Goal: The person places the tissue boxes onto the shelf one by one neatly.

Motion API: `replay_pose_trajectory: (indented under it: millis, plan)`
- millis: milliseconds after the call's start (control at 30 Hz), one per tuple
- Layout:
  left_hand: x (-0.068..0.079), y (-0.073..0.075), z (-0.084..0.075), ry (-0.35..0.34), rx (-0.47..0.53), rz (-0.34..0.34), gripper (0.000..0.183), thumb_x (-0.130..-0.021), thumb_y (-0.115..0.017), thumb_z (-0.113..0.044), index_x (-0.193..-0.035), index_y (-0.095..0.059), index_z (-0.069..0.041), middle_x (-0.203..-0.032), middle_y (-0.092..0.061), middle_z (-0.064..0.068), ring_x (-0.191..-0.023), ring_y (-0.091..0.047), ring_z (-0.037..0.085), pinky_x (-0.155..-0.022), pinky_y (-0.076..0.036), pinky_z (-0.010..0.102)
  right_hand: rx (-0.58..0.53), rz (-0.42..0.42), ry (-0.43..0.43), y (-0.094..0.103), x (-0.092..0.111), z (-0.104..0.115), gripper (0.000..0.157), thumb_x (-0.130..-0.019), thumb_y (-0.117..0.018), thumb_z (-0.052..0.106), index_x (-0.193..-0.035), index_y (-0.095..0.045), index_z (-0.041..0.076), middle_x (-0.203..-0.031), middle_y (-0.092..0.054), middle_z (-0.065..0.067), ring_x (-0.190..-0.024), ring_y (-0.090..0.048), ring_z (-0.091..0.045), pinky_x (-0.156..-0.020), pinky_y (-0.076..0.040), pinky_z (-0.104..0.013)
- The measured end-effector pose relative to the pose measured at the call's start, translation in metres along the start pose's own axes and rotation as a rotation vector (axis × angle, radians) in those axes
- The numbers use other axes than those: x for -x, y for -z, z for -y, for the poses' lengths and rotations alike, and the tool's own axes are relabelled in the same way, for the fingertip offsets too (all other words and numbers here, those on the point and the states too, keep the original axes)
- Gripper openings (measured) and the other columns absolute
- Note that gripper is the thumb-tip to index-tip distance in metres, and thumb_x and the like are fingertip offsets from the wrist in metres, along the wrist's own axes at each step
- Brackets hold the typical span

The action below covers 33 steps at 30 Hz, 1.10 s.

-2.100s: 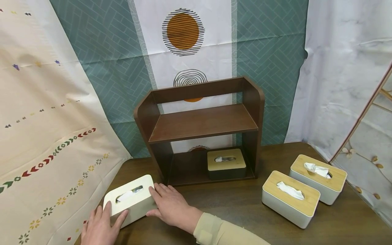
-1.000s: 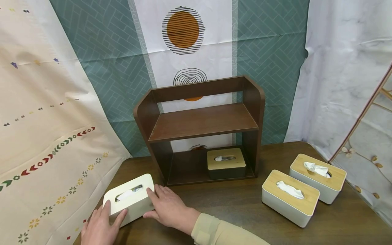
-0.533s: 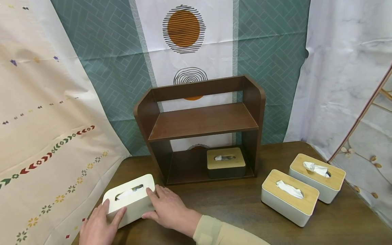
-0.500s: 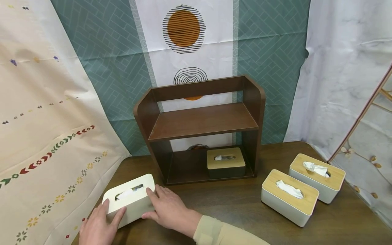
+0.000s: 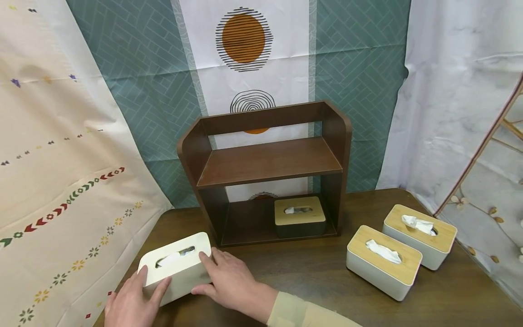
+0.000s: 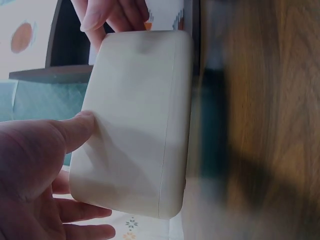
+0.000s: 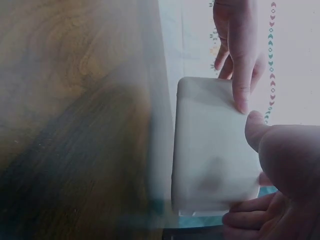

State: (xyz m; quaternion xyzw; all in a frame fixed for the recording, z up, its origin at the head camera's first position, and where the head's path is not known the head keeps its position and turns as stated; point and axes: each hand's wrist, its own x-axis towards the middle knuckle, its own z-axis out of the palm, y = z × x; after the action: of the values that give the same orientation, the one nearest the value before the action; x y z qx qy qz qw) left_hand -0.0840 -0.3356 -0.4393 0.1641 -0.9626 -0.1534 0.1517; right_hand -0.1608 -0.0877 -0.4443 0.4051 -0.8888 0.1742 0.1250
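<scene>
An all-white tissue box (image 5: pixel 181 281), a white tissue showing in its top slot, is at the left front of the table. My left hand (image 5: pixel 132 302) grips its left end, thumb on the near side and fingers round the end. At the right end my right hand (image 5: pixel 234 281) holds it in the same way. In the left wrist view, the near face of the tissue box (image 6: pixel 132 120) fills the middle, and a narrow blurred band separates it from the wood. From the right wrist, the tissue box (image 7: pixel 210 145) hides most of the left hand's fingers.
A brown two-tier shelf (image 5: pixel 269 162) stands behind, its lower tier holding a dark tissue box with a wooden lid (image 5: pixel 299 222) at the right. Two white tissue boxes with wooden lids, one nearer (image 5: pixel 377 268) and one farther (image 5: pixel 426 236), sit on the right of the table (image 5: pixel 310 277).
The white tissue box and both hands have shifted slightly to the right relative to the shelf. Both hands keep their hold, and the other boxes have stayed put.
</scene>
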Motion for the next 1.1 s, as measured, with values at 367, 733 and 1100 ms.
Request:
replay_pose_trajectory:
  millis: [367, 733, 1100]
  plan:
    - [0.008, 0.004, -0.018, 0.003, -0.009, 0.070, 0.092, -0.105, -0.063, -0.068, -0.159, -0.048, 0.004, -0.157, -0.050, 0.036, -0.147, -0.048, 0.053, -0.117, -0.020, 0.079, -0.013, -0.045, -0.013, 0.013, 0.019, -0.007, 0.079, -0.106, -0.060, 0.068, -0.162, -0.056, 0.013, -0.154, -0.063, -0.020, -0.137, -0.066, -0.030, -0.109, -0.056, -0.040]
    - [0.014, 0.006, -0.037, -0.024, -0.006, 0.145, 0.095, -0.106, -0.058, -0.071, -0.162, -0.045, 0.004, -0.164, -0.045, 0.033, -0.152, -0.044, 0.053, -0.118, -0.019, 0.079, 0.003, -0.062, -0.037, 0.027, 0.037, -0.012, 0.077, -0.105, -0.062, 0.067, -0.161, -0.057, 0.014, -0.151, -0.065, -0.021, -0.133, -0.069, -0.030, -0.105, -0.059, -0.042]
    - [0.020, 0.003, -0.060, -0.067, 0.009, 0.144, 0.093, -0.105, -0.059, -0.071, -0.162, -0.048, 0.001, -0.165, -0.047, 0.030, -0.151, -0.047, 0.050, -0.119, -0.018, 0.078, -0.047, -0.049, -0.084, 0.042, 0.058, -0.023, 0.079, -0.105, -0.062, 0.068, -0.162, -0.056, 0.014, -0.156, -0.060, -0.022, -0.138, -0.066, -0.034, -0.106, -0.058, -0.048]
